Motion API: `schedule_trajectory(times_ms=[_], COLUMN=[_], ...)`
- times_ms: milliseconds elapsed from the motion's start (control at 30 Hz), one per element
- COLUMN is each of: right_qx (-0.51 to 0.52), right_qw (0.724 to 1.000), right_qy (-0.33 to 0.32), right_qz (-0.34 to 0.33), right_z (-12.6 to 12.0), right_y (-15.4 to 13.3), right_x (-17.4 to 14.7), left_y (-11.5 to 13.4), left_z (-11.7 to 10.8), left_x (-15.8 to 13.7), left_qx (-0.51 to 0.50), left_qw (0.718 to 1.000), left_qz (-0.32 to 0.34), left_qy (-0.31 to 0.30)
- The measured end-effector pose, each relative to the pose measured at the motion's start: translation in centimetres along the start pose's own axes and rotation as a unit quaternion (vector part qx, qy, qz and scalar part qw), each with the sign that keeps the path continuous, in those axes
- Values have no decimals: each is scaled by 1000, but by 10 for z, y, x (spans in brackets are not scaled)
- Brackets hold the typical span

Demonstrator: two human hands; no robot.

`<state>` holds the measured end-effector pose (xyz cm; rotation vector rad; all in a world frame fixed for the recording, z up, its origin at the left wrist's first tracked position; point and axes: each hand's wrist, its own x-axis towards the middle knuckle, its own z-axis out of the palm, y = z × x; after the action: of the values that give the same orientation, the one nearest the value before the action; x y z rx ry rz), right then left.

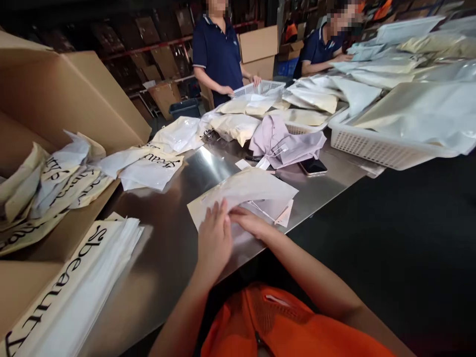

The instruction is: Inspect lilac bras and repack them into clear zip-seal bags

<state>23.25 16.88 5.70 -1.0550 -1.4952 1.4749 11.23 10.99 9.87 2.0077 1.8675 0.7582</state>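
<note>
A cream and translucent plastic bag (238, 184) lies on the metal table at its near edge, its edge lifted toward me. My left hand (216, 237) lies on the bag's left part, fingers stretched out. My right hand (248, 221) is beside it, its fingertips at the bag's near edge, partly hidden; they appear closed on it. Under the lifted edge show a pale lavender folded piece, a thin white string and a pinkish card (284, 214). Beyond the bag lie a crumpled lavender garment (277, 139) with a white tag and a phone (313, 166).
Printed bags stand stacked (74, 282) at left, beside an open cardboard box (107, 94) holding several more. Filled bags line the table's far side. A white plastic basket (375, 148) loaded with bags stands right. Two people in navy shirts (218, 54) work across the table.
</note>
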Motion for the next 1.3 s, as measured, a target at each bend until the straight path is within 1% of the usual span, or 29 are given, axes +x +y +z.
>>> schedule_trajectory(times_ms=[67,100,133,167,200,233,267,300,333,367,433,500,567,633,667,767,800,833,867,967,1000,1033,1067,1100,1167,1200,1233,1267,1300], right_qx=[-48,-93,-154,-226,-301,-371,-438,-495,-537,-563,-576,-539,-469,-408,-393,-429,-463,-506,-552,-624,-624,-618,-612,-608,-602,-595,-581,-556,-519], right_qw=[999,995,985,964,934,900,864,831,804,785,767,773,786,783,772,710,694,688,693,747,762,772,779,782,785,789,798,812,832], right_qy=[-19,2,43,95,139,165,164,144,115,96,106,143,173,196,206,205,193,176,155,75,53,37,25,18,19,32,57,93,130], right_qz=[-14,-34,-64,-99,-133,-161,-186,-208,-226,-239,-262,-303,-364,-427,-456,-520,-516,-489,-438,-216,-166,-140,-133,-137,-146,-148,-149,-149,-145], right_z=[-13,-22,-31,-41,-51,-61,-70,-77,-83,-88,-92,-91,-87,-81,-77,-65,-61,-56,-53,-48,-49,-52,-56,-61,-69,-71,-70,-67,-62], right_y=[0,1,3,7,12,20,28,37,46,54,63,60,49,34,28,20,21,23,26,35,36,37,37,36,33,31,30,30,30], right_x=[-23,-37,-51,-64,-76,-87,-96,-104,-110,-115,-120,-122,-122,-119,-118,-108,-102,-94,-85,-51,-41,-32,-26,-22,-25,-30,-37,-45,-55], left_y=[-8,-11,-13,-14,-14,-14,-13,-12,-11,-10,-9,-9,-10,-12,-12,-12,-10,-9,-7,-8,-11,-17,-24,-34,-55,-65,-74,-81,-85], left_z=[-17,-24,-28,-31,-32,-31,-30,-29,-28,-28,-29,-33,-37,-40,-41,-40,-39,-38,-37,-34,-34,-34,-35,-37,-40,-41,-41,-40,-37], left_x=[12,16,19,21,22,22,21,21,20,20,20,22,22,22,21,18,16,14,12,3,-1,-6,-12,-18,-31,-38,-44,-51,-56], left_qx=[-38,-51,-58,-60,-61,-61,-62,-64,-66,-69,-74,-75,-74,-72,-72,-73,-72,-69,-65,-52,-58,-76,-104,-138,-206,-233,-252,-265,-279], left_qw=[999,999,998,998,998,998,998,998,997,997,997,997,997,997,997,997,996,996,996,993,991,989,988,988,974,959,942,926,912], left_qz=[-3,-3,-3,-1,2,4,6,8,9,11,10,7,6,9,10,9,7,6,6,27,35,39,32,10,-83,-147,-209,-261,-301], left_qy=[6,5,4,1,-3,-7,-13,-19,-24,-27,-27,-23,-20,-22,-24,-36,-42,-50,-59,-106,-119,-121,-106,-68,38,71,79,63,25])
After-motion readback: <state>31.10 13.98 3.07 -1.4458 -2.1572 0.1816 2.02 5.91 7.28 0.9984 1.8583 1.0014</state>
